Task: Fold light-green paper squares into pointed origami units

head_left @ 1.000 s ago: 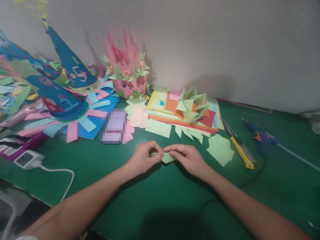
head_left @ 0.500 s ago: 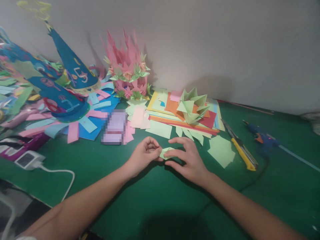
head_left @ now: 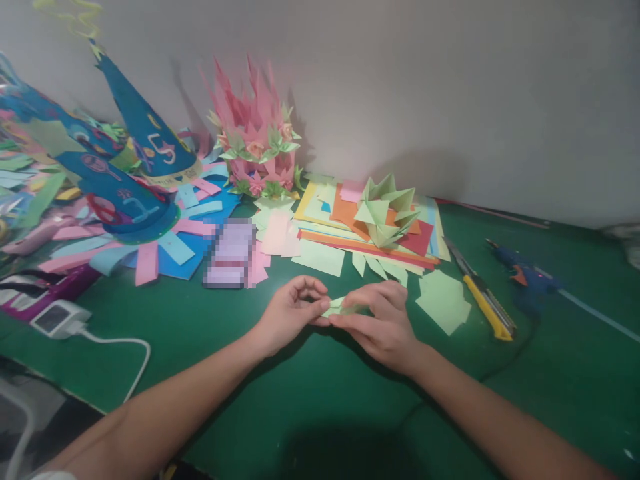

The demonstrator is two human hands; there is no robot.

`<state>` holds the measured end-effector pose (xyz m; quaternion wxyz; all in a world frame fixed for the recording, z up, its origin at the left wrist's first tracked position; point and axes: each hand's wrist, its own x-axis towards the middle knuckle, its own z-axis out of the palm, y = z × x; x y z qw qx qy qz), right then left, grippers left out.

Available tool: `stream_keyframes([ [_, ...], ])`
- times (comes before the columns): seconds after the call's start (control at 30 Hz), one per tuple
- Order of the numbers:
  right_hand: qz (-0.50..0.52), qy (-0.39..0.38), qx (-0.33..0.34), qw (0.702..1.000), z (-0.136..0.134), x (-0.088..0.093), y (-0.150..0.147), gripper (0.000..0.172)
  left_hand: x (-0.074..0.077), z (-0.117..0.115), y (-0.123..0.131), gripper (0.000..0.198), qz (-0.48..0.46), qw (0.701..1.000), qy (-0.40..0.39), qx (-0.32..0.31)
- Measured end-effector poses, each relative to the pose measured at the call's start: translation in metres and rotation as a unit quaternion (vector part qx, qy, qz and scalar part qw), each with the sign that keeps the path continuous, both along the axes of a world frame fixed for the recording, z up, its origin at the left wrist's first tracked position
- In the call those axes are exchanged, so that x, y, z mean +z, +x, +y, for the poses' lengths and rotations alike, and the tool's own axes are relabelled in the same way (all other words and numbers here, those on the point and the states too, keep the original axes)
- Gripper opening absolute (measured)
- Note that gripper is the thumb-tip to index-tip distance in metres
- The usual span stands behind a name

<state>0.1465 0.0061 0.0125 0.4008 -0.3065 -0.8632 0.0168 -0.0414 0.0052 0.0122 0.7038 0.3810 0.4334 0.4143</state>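
Observation:
A small folded piece of light green paper [head_left: 336,305] is held between my two hands, just above the green table. My left hand [head_left: 293,310] pinches its left end between thumb and fingers. From the other side my right hand [head_left: 383,320] grips it, fingertips covering much of the right end. Light green paper squares [head_left: 444,303] lie to the right of my right hand. Several green paper leaf shapes [head_left: 383,267] rest just beyond it, beside a light green sheet [head_left: 320,258].
A yellow utility knife [head_left: 483,297] and a blue glue gun [head_left: 530,273] lie at right. Behind stand a pink paper crown [head_left: 257,140], a green origami piece [head_left: 387,212] on stacked coloured paper [head_left: 310,207], and blue cone hats [head_left: 145,120]. A blurred phone [head_left: 230,253] lies left.
My right hand's raised fingers have come down and closed on the folded green paper, which has shifted slightly right. My left hand keeps its pinch.

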Motion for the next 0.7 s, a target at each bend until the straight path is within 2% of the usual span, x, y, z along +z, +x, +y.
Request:
stream_keyframes([
  [0.13, 0.002, 0.032, -0.005, 0.999, -0.0019, -0.0014, 0.0004, 0.009, 0.005, -0.0017, 0.0013, 0.048, -0.012, 0.999, -0.032, -0.001],
  [0.27, 0.002, -0.016, -0.022, 1.0, -0.0004, 0.0006, 0.0002, 0.009, 0.0074, -0.0026, 0.0018, 0.048, -0.005, 0.999, -0.044, 0.001],
  [0.47, 0.008, -0.104, -0.035, 0.994, 0.0014, 0.0028, -0.0016, 0.007, 0.0046, -0.0023, 0.0017, 0.035, 0.055, 0.998, 0.023, 0.003],
  [0.7, 0.0, -0.118, -0.062, 0.991, 0.0008, -0.0003, -0.0017, 0.007, 0.002, -0.003, 0.0005, 0.034, 0.08, 0.995, 0.057, 0.0],
])
